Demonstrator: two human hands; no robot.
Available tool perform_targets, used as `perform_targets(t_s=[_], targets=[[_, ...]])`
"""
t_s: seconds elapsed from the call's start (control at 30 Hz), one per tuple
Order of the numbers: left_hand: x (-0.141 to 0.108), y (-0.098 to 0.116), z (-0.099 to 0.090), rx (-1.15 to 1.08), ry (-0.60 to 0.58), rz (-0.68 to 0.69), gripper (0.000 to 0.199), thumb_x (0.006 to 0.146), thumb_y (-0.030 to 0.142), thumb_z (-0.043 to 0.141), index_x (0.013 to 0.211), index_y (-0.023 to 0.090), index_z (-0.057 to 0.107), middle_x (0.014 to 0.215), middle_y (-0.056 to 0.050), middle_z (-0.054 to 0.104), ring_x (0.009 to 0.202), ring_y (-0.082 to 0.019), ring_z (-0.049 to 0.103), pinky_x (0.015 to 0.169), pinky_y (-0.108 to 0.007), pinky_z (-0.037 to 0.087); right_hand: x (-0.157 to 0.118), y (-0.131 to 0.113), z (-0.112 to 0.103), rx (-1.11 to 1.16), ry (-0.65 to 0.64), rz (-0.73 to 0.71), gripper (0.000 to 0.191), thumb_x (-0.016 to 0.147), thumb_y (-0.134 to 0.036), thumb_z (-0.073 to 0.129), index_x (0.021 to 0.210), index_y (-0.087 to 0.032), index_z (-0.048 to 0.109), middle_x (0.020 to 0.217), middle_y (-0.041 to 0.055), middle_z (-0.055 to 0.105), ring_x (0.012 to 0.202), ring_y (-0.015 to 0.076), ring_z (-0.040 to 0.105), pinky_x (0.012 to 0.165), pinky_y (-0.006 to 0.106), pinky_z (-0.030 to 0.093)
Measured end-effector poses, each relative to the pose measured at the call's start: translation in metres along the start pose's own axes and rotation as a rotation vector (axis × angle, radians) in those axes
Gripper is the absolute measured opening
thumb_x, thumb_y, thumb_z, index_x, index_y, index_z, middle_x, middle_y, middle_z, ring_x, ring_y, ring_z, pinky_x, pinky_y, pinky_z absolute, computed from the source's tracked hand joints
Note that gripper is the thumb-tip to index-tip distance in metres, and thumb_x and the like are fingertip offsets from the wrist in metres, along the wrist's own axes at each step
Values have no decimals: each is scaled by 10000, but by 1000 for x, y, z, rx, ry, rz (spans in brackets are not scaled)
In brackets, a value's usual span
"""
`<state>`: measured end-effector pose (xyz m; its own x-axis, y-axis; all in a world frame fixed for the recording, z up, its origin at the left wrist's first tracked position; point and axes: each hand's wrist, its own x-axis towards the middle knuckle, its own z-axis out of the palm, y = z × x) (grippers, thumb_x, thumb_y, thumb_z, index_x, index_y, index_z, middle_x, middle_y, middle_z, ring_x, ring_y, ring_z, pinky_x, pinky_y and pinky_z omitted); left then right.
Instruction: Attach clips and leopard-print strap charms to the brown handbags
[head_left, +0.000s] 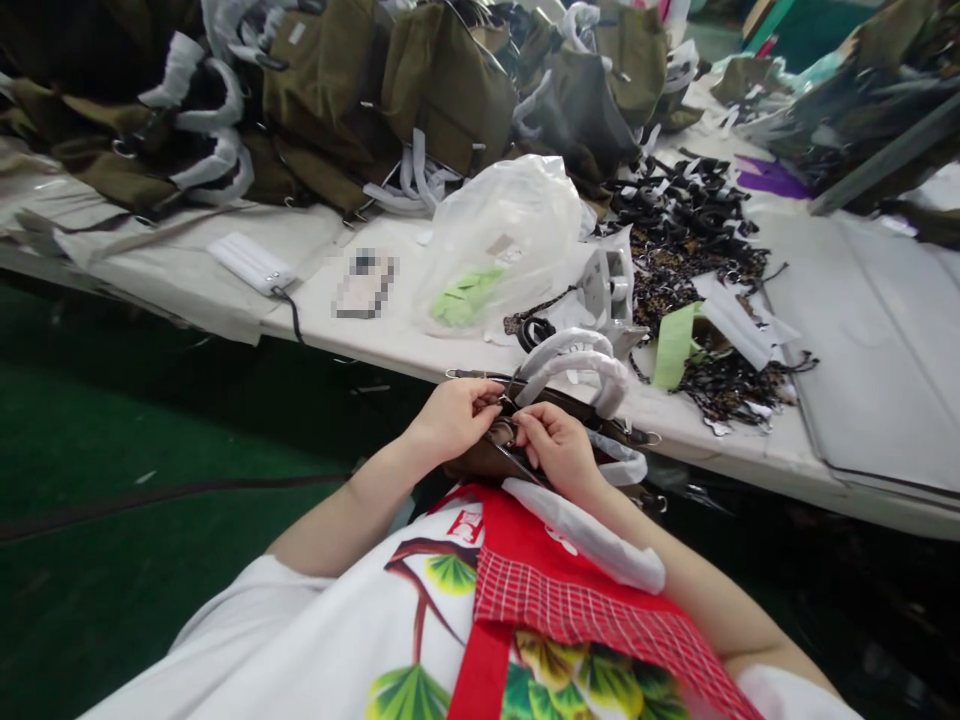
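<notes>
A dark brown bag [480, 461] with a zipper and handles wrapped in white [574, 362] rests between my body and the table's front edge. Its top faces me. My left hand [457, 417] is at the bag's opening, thumb and fingers pinched together near the zipper. Close beside it on the right, my right hand [556, 445] has its fingers curled and pinched at the same opening. What lies between the fingertips of either hand is too small to make out. Another white-wrapped strap [585, 530] lies over my red apron.
Several olive bags [450, 90] are piled along the back. On the white table [367, 345] are a clear plastic bag [517, 215] with green pieces, a blurred-out flat object [365, 284], a white strip [250, 262], a metal device [609, 290] and a heap of dark straps [690, 240].
</notes>
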<state>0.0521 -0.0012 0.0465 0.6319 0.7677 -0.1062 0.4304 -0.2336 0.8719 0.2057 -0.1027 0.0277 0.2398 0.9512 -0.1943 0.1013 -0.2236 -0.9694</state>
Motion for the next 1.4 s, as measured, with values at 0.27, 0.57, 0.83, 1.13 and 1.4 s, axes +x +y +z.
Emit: perform_targets(t_s=[0.27, 0.57, 0.83, 1.13, 1.4], targets=[[-5, -11, 0, 22, 33, -5, 247, 839, 212, 585, 1045, 160, 711, 954, -57, 774, 805, -183, 734, 750, -267, 596, 2, 2, 2, -73, -53, 48, 233, 883, -403, 561, 794, -189, 586, 587, -36, 612, 382, 73, 432, 393, 200, 307], [-8, -5, -2, 257, 27, 94, 278, 831, 172, 573, 1080, 184, 696, 982, -44, 770, 859, -190, 731, 780, -269, 575, 19, 5, 9, -88, -76, 95, 189, 863, -349, 544, 766, -189, 572, 562, -45, 584, 375, 72, 420, 382, 199, 304], [-5, -3, 2, 430, 333, 216, 197, 923, 248, 534, 995, 184, 705, 953, -53, 769, 832, -218, 723, 776, -326, 551, 15, 4, 8, 17, 7, 89, 189, 815, -314, 610, 968, -205, 592, 613, -54, 601, 389, 80, 460, 359, 196, 336], [0, -1, 9, -127, 213, 131, 294, 834, 287, 686, 1110, 184, 672, 817, -18, 769, 743, -162, 707, 717, -259, 547, -5, -9, -17, 338, -174, 142, 417, 584, -321, 882, 905, -205, 642, 886, 13, 725, 798, 161, 707, 764, 292, 575], [4, -9, 7, -343, -99, 19, 139, 788, 275, 695, 807, 148, 748, 767, -43, 741, 684, -148, 674, 656, -238, 531, -9, 0, -20, 77, 18, 33, 262, 811, -448, 697, 847, -189, 704, 730, 36, 730, 676, 181, 708, 640, 303, 592]])
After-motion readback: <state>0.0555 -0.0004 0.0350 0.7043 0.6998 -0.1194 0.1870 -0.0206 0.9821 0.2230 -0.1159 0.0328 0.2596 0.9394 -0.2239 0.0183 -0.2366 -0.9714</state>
